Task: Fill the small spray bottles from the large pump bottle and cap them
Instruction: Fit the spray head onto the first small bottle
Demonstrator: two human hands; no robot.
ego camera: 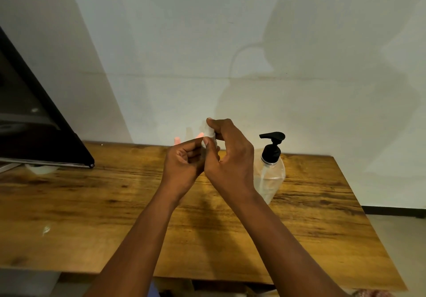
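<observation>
I hold a small clear spray bottle (208, 139) up above the middle of the wooden table (115, 204). My left hand (184, 165) grips its lower body with curled fingers. My right hand (228, 156) pinches the white cap end at the top between thumb and fingers. Most of the small bottle is hidden by my fingers. The large clear pump bottle (270, 177) with a black pump head stands upright just right of my right hand. Behind my hands, pink caps of other small bottles (177, 140) peek out near the wall.
A dark monitor (34, 124) leans at the table's far left, with a white stand under it. A pale wall runs along the back edge. The table's right edge drops to a tiled floor (403, 250).
</observation>
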